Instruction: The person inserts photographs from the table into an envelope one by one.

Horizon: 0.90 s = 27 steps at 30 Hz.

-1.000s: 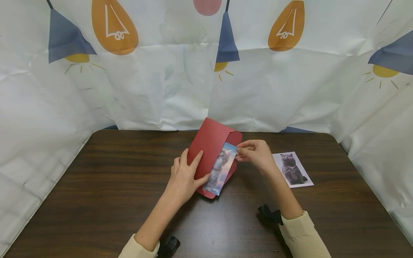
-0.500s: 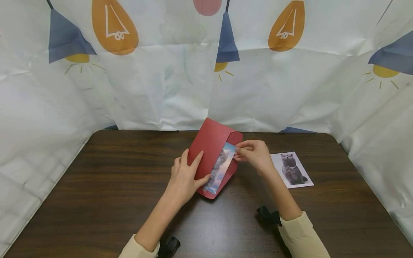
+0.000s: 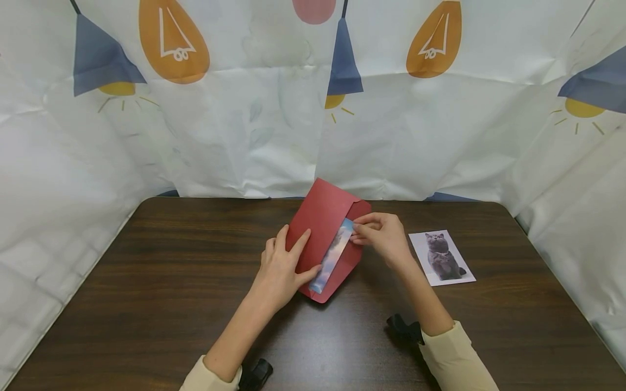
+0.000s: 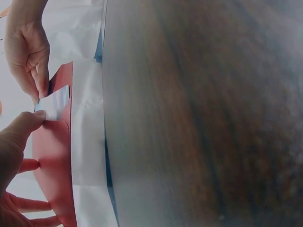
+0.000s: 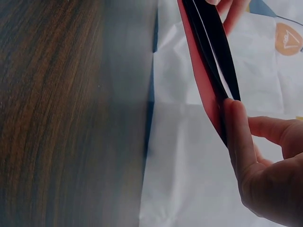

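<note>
1. Fingers first: the right hand [image 3: 383, 233] has its thumb and fingertips pinched on the top corner of a blue photo [image 3: 331, 257].
2. The left hand [image 3: 279, 271] holds the red envelope [image 3: 318, 212], thumb by the pocket's edge, other fingers spread apart. Can't tell how hard it's squeezing.
3. So the blue photo is partway in the pocket, with just 1 narrow strip poking out along the opening.
4. The envelope's tilted and looks lifted off the table [image 3: 195, 260], flap open.
5. Further out, 1 cat photo [image 3: 442, 258] lies on the table, right of the envelope and apart from it.
6. Progress, my read: the blue photo's mostly in. What's left is that strip, plus the flap isn't folded over yet.
</note>
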Each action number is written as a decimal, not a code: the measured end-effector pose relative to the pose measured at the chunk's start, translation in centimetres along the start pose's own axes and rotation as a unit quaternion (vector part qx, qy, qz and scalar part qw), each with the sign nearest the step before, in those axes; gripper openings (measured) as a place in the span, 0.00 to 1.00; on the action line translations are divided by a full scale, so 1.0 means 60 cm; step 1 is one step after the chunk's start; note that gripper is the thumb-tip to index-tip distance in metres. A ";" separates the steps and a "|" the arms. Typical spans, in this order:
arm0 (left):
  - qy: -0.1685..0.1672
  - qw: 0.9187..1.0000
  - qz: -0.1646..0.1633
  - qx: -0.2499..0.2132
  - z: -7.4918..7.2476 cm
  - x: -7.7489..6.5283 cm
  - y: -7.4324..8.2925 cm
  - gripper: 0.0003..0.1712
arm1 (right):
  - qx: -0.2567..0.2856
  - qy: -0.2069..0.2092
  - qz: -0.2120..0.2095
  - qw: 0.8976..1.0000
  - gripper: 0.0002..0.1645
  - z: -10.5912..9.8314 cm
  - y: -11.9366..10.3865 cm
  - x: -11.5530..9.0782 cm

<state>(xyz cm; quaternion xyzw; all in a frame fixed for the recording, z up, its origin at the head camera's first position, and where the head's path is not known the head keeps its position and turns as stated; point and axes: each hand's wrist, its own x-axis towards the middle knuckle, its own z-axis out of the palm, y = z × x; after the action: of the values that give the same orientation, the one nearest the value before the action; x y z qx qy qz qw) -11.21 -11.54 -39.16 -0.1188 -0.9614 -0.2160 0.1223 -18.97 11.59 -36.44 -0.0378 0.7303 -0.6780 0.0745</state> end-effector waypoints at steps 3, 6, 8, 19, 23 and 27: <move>-0.001 1.000 0.001 -0.005 -0.001 0.000 0.001 0.44 | 0.000 0.001 -0.004 1.000 0.15 0.002 0.002 0.000; 0.000 1.000 0.002 -0.006 -0.001 0.000 0.001 0.44 | -0.004 0.002 -0.006 1.000 0.15 0.004 0.004 0.001; 0.001 1.000 0.003 -0.007 -0.001 -0.001 0.001 0.44 | -0.006 0.002 -0.007 1.000 0.15 0.005 0.005 0.001; 0.015 1.000 0.020 -0.007 -0.004 -0.003 0.003 0.44 | 0.006 -0.002 -0.016 1.000 0.14 0.011 0.008 0.000; 0.022 0.999 0.027 -0.006 -0.005 -0.003 0.004 0.44 | 0.007 -0.001 -0.018 1.000 0.14 0.014 0.010 0.000; 0.022 0.999 0.029 -0.005 -0.005 -0.003 0.005 0.43 | 0.011 0.002 -0.022 1.000 0.14 0.016 0.010 0.000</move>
<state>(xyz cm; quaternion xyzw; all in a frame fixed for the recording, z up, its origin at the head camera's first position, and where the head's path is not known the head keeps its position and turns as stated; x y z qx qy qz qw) -10.91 -11.47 -38.83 -0.1420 -0.9535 -0.2199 0.1494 -18.78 10.66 -37.12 -0.0520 0.7219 -0.6875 0.0587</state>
